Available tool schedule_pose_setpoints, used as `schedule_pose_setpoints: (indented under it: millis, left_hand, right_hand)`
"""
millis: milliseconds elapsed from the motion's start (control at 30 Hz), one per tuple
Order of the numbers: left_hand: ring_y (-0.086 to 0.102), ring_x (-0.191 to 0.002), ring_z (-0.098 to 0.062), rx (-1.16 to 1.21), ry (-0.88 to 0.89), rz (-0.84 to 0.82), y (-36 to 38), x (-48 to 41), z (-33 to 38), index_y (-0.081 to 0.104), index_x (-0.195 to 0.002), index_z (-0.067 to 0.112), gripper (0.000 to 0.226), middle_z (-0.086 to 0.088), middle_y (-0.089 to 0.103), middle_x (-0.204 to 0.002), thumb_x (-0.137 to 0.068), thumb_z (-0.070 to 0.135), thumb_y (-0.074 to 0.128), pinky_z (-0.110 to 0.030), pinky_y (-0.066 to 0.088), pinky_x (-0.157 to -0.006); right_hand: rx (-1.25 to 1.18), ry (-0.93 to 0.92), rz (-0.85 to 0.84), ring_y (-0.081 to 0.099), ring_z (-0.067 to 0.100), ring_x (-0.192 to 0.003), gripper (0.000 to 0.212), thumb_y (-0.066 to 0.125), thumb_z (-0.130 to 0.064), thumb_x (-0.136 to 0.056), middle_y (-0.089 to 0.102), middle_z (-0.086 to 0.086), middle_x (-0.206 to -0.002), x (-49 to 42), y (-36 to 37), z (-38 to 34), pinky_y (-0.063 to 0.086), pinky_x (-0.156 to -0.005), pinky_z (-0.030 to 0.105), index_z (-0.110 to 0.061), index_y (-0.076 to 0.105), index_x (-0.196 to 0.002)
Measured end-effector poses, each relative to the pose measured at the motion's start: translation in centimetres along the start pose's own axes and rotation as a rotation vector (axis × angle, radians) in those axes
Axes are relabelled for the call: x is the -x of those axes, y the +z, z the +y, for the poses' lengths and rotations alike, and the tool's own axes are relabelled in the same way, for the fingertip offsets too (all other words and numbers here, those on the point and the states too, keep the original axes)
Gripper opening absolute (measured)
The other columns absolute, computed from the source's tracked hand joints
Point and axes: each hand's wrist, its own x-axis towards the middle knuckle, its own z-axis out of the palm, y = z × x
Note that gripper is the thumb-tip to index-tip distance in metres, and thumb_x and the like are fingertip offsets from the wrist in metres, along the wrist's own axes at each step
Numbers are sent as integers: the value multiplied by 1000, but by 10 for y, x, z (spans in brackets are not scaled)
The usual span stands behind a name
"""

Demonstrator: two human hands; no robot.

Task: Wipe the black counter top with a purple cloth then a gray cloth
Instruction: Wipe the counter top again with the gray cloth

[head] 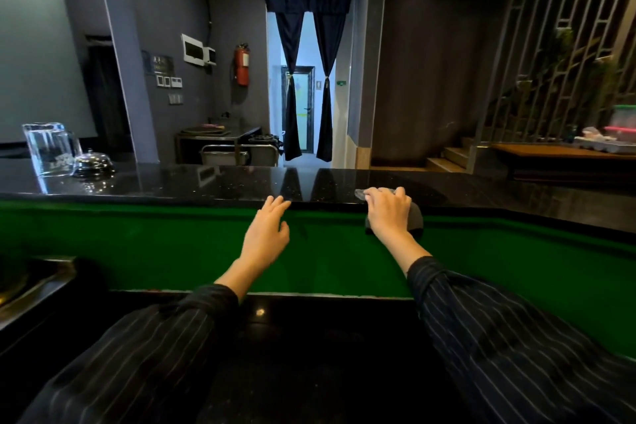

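The raised black counter top [213,182] runs across the view, glossy and speckled, above a green front panel [137,244]. My right hand [389,213] presses a gray cloth [414,220] at the counter's near edge; part of the cloth hangs over the edge below my palm, and a lighter corner shows past my fingers. My left hand [268,231] is open, fingers spread, with its fingertips resting on the counter's near edge to the left of the cloth. No purple cloth is visible.
A clear glass pitcher [50,148] and a shiny metal dome bell [93,162] stand on the counter at far left. A lower black counter [309,354] lies beneath my arms. A metal sink rim [34,286] sits at lower left.
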Motion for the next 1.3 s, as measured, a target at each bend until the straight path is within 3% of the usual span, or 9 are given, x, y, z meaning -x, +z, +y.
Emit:
schedule_pose_setpoints:
  millis: [133,300,400,600,800,967,1067,1200,1300]
  left_hand:
    - [61,-111,-28,269,-199,89,2,20,3,64,-120,9,35,-14,67,-117,-86,7,55,-34,46,-96]
    - [56,-108,-29,1116,-743,-73,-37,7,3,55,-120,2,52,-15,61,-109,-91,45,49,-38,43,-88]
    - [60,-86,-32,1378,-814,-133,-82,4,-18,54,-112,3,51,-16,60,-95,-86,47,54,-40,50,-69]
    - [67,-56,-19,1203,-758,-302,-157,1,-78,62,-87,9,13,-7,69,-66,-90,20,55,-26,55,-46]
    - [66,-50,-9,955,-648,-357,-218,-17,-117,60,-81,17,13,2,69,-57,-90,12,52,-21,55,-47]
    - [67,-53,-10,1082,-626,-282,-253,-16,-164,57,-85,17,18,1,70,-62,-94,8,45,-25,57,-49]
    - [66,-46,-8,1078,-704,-124,-267,-7,-209,56,-82,17,20,3,68,-53,-95,7,43,-24,54,-44]
    - [62,-62,-17,1118,-799,96,-291,-7,-261,56,-82,11,18,-5,65,-67,-94,3,45,-25,54,-44]
    - [62,-74,-28,988,-815,268,-314,-18,-298,63,-89,0,5,-15,64,-81,-86,-1,59,-42,57,-67]
  right_hand:
    - [-115,-70,-36,44,34,-113,28,43,-23,-102,69,4,-118,3,8,-49,35,-91,43,-22,69,-114]
    - [-483,-229,-173,45,30,-114,27,59,-17,-94,69,8,-112,27,20,-129,37,-95,33,-24,71,-117]
    - [-599,-308,-282,50,28,-111,34,62,-17,-91,60,13,-113,48,19,-174,37,-96,28,-24,64,-124]
    - [-662,-492,-280,46,26,-120,73,78,-25,-80,55,13,-130,71,2,-238,38,-99,29,-15,41,-143]
    - [-943,-135,-505,45,25,-133,94,72,-56,-78,43,11,-148,62,4,-293,40,-110,42,-23,25,-152]
    - [-1358,166,-884,68,23,-100,32,70,-32,-87,71,10,-111,63,26,-338,52,-94,35,-12,66,-112]
    - [-1369,216,-1045,61,32,-114,18,68,-23,-86,69,12,-113,69,43,-371,46,-98,46,-16,69,-102]
    - [-1404,167,-981,61,31,-108,31,67,3,-83,66,13,-109,59,58,-425,52,-85,51,-12,63,-110]
    - [-1286,130,-819,57,31,-112,53,70,10,-77,58,12,-118,37,66,-468,56,-74,42,-11,57,-124]
